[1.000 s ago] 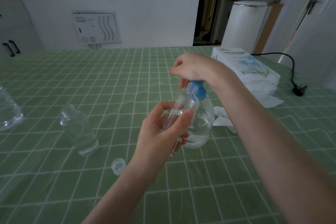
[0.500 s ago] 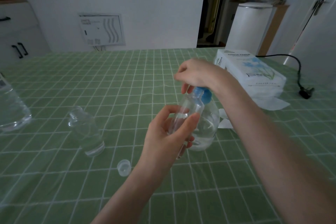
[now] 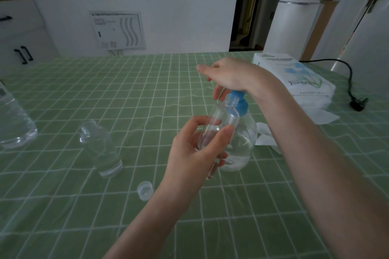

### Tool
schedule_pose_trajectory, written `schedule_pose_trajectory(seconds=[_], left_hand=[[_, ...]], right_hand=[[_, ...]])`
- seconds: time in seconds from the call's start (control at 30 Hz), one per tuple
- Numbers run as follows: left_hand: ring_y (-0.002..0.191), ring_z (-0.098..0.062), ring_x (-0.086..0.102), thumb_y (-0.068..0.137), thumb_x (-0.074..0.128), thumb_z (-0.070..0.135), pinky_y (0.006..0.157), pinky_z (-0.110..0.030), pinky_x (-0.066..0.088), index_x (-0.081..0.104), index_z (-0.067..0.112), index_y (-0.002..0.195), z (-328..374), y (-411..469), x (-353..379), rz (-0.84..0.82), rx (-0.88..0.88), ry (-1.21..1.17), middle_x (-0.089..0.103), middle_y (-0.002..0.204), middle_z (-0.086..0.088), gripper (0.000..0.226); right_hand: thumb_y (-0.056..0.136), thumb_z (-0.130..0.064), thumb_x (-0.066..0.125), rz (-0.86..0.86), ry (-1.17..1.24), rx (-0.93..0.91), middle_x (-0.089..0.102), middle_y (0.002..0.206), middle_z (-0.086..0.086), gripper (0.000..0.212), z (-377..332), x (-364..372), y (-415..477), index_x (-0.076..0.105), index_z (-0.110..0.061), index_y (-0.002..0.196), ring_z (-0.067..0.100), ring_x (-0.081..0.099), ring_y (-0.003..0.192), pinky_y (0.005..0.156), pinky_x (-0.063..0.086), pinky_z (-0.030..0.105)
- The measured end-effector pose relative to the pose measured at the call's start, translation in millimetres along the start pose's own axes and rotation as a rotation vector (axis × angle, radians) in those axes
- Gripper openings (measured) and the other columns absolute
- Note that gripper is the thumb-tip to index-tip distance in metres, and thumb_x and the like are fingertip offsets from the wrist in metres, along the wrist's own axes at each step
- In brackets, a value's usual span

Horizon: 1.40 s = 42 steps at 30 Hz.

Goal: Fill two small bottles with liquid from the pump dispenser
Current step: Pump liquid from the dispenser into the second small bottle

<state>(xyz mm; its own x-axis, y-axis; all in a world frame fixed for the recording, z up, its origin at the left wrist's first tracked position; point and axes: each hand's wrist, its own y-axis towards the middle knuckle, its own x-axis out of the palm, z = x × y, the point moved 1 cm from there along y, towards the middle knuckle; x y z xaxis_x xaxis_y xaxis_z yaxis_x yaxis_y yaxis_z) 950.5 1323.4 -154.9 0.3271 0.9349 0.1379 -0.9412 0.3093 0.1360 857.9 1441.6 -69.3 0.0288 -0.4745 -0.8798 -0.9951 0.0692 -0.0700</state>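
The left hand (image 3: 189,149) grips one small bottle (image 3: 221,120), thumb and fingers curled round it, its mouth by the blue pump head (image 3: 240,101) of the dispenser (image 3: 242,145). The right hand (image 3: 229,75) rests on that head, fingers loose and apart, I think. The second bottle (image 3: 101,149) stands left on the table (image 3: 147,90).

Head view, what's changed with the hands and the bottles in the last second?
Very little. The right hand still presses on the dispenser's blue pump head, but its forefinger has stretched out leftward rather than curling down. The left hand keeps its grip on the small bottle held up at the pump. The second bottle and loose cap stayed put on the table.
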Motion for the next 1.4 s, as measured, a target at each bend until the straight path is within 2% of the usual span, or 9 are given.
schedule_pose_trajectory(seconds=[0.1, 0.2, 0.27, 0.53, 0.73, 0.9, 1.17, 1.3, 1.4], left_hand=[[0.051, -0.009, 0.058, 0.060, 0.067, 0.049, 0.041, -0.017, 0.041, 0.062, 0.023, 0.087, 0, -1, 0, -0.006, -0.004, 0.003, 0.069, 0.068, 0.000, 0.038], [0.052, -0.009, 0.057, 0.062, 0.066, 0.048, 0.043, -0.017, 0.043, 0.062, 0.022, 0.088, -1, -1, 0, -0.012, -0.013, 0.019, 0.068, 0.068, 0.000, 0.038], [0.053, -0.010, 0.058, 0.062, 0.067, 0.047, 0.044, -0.017, 0.043, 0.062, 0.021, 0.088, -2, -2, 0, -0.008, -0.016, 0.018, 0.069, 0.069, 0.000, 0.037], [0.051, -0.009, 0.058, 0.058, 0.066, 0.050, 0.042, -0.017, 0.042, 0.062, 0.022, 0.087, 1, 0, 0, 0.007, -0.002, 0.021, 0.070, 0.069, 0.000, 0.041], [0.050, -0.009, 0.058, 0.056, 0.066, 0.050, 0.041, -0.019, 0.041, 0.062, 0.019, 0.087, 2, 1, 1, 0.016, 0.003, 0.012, 0.069, 0.069, -0.002, 0.044], [0.051, -0.010, 0.058, 0.058, 0.066, 0.049, 0.041, -0.019, 0.041, 0.062, 0.019, 0.088, 0, 0, 1, 0.014, 0.002, 0.015, 0.069, 0.069, -0.003, 0.043], [0.050, -0.010, 0.058, 0.057, 0.067, 0.051, 0.042, -0.019, 0.043, 0.063, 0.023, 0.084, -3, -1, 2, 0.026, 0.002, 0.017, 0.068, 0.067, -0.004, 0.039], [0.052, -0.011, 0.059, 0.059, 0.066, 0.049, 0.044, -0.021, 0.044, 0.063, 0.023, 0.085, 0, 1, 2, 0.022, 0.006, 0.014, 0.069, 0.069, -0.005, 0.037], [0.053, -0.011, 0.060, 0.058, 0.066, 0.050, 0.045, -0.021, 0.045, 0.063, 0.024, 0.086, 1, 1, 3, 0.023, 0.001, 0.019, 0.070, 0.069, -0.003, 0.038]], right_hand=[[0.098, -0.055, 0.033, -0.016, -0.003, -0.004, 0.071, 0.107, 0.012, 0.063, 2, 1, 1, 0.053, -0.007, 0.134, 0.027, 0.068, 0.100, 0.090, 0.048, 0.035], [0.099, -0.055, 0.032, -0.026, -0.050, -0.009, 0.060, 0.133, 0.014, 0.064, 5, 7, 0, 0.048, -0.008, 0.140, 0.029, 0.059, 0.118, 0.102, 0.041, 0.038], [0.099, -0.055, 0.032, -0.020, -0.058, -0.013, 0.056, 0.138, 0.014, 0.065, 5, 8, -1, 0.047, -0.008, 0.141, 0.029, 0.058, 0.119, 0.102, 0.040, 0.038], [0.098, -0.055, 0.035, -0.021, -0.096, -0.016, 0.073, 0.106, 0.012, 0.061, 0, 0, -3, 0.059, -0.006, 0.126, 0.027, 0.068, 0.101, 0.072, 0.043, 0.032], [0.098, -0.054, 0.038, -0.004, -0.055, -0.017, 0.074, 0.103, 0.013, 0.060, 1, -1, 0, 0.061, -0.005, 0.123, 0.028, 0.070, 0.098, 0.088, 0.050, 0.037], [0.098, -0.048, 0.043, -0.007, -0.037, -0.020, 0.073, 0.105, 0.014, 0.054, 2, 1, 0, 0.062, -0.004, 0.122, 0.029, 0.069, 0.098, 0.093, 0.050, 0.037], [0.098, -0.045, 0.045, -0.003, -0.040, -0.015, 0.068, 0.115, 0.010, 0.052, 4, 7, -2, 0.054, -0.008, 0.133, 0.026, 0.065, 0.103, 0.077, 0.043, 0.030], [0.098, -0.043, 0.045, 0.027, -0.040, -0.014, 0.073, 0.101, 0.010, 0.046, 1, 0, -1, 0.061, -0.006, 0.121, 0.023, 0.068, 0.085, 0.058, 0.043, 0.026], [0.098, -0.042, 0.046, 0.034, -0.028, -0.008, 0.074, 0.098, 0.009, 0.044, 1, -1, -1, 0.061, -0.007, 0.120, 0.025, 0.071, 0.090, 0.056, 0.043, 0.023]])
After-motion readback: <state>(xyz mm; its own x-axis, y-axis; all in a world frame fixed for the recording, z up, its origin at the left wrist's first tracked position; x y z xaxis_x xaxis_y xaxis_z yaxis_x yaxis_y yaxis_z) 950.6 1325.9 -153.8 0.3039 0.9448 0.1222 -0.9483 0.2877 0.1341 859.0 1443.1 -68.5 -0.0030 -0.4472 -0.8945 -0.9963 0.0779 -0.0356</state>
